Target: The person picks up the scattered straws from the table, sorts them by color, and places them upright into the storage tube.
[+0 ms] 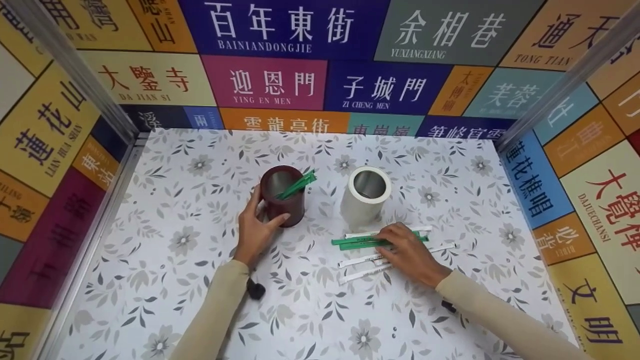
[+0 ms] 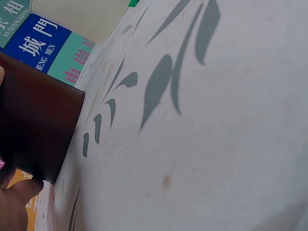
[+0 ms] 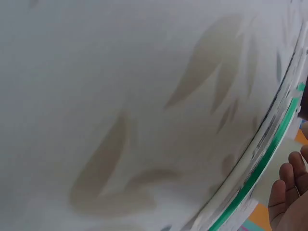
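Observation:
My left hand [image 1: 253,227] grips a dark red-brown cylindrical cup [image 1: 284,210] from its left side, thumb across the front. Several slim green wrapped sticks [image 1: 299,184] lean out of this cup toward the right. In the left wrist view the cup [image 2: 38,115] fills the left edge, with my thumb at its base. My right hand [image 1: 407,252] pinches at slim green wrapped sticks [image 1: 357,242] lying on the table, its fingers covering their middle. White wrapped sticks [image 1: 367,274] lie beside and partly beneath this hand. Curled fingers [image 3: 288,178] show in the right wrist view.
A cream cylindrical cup [image 1: 362,205] with a grey inside stands right of the brown one, just behind the loose sticks. The table [image 1: 170,280] has a flowered white cover. Panels with printed characters [image 1: 265,82] wall it in at the back and both sides.

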The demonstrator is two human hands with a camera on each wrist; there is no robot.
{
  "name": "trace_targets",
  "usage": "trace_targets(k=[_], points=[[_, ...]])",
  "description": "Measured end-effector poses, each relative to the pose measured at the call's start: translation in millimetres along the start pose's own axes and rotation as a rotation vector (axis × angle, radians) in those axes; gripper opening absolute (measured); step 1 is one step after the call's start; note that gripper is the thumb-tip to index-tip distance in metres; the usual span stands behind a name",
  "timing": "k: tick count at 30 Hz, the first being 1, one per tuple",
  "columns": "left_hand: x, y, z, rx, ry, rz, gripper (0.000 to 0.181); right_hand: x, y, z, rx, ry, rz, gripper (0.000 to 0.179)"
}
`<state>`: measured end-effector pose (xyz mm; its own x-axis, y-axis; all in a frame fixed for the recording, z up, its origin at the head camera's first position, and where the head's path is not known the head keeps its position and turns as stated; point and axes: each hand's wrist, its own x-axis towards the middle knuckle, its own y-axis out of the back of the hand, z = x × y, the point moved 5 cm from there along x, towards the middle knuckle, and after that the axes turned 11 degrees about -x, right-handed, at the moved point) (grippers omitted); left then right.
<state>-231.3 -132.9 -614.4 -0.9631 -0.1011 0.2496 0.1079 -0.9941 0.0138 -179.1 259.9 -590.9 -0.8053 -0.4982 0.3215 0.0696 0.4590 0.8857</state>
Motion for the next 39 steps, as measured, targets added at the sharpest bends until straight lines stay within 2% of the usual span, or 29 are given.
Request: trace_targets(k=[10,15,19,22,31,34,35,39], points=[[-0.1,-0.6,1.7,-0.013,0.003,0.001,0.107,5.8,6.2,6.9,-0.292,0.206,-0.061,0.01],[-4.0,-0.1,0.4,-0.022,0.004,0.006,0.105,14.2,6.7,-1.3,-0.489,0.317,-0.119,0.016],[-5.4,-0.5,-1.0,-0.015,0.004,0.015,0.104,19.7,6.9,-8.6,-0.57,0.367,-0.145,0.017],[-5.4,-1.9,-2.0,-0.014,0.007,0.017,0.104,22.1,9.8,-13.4,-0.574,0.361,-0.133,0.009],[-3.1,-3.5,-1.2,-0.048,-0.009,0.017,0.105,26.6,29.1,-29.1,-0.446,0.278,-0.071,0.002],[-1.6,-3.8,-0.6,-0.06,0.008,0.023,0.106,28.7,33.1,-32.2,-0.414,0.255,-0.072,0.005],[-1.9,-4.5,4.2,-0.061,0.016,0.021,0.106,29.3,34.0,-33.0,-0.405,0.25,-0.071,0.006],[-1.5,-3.7,4.2,-0.038,0.02,0.016,0.106,31.8,37.7,-35.8,-0.36,0.241,-0.037,0.01]])
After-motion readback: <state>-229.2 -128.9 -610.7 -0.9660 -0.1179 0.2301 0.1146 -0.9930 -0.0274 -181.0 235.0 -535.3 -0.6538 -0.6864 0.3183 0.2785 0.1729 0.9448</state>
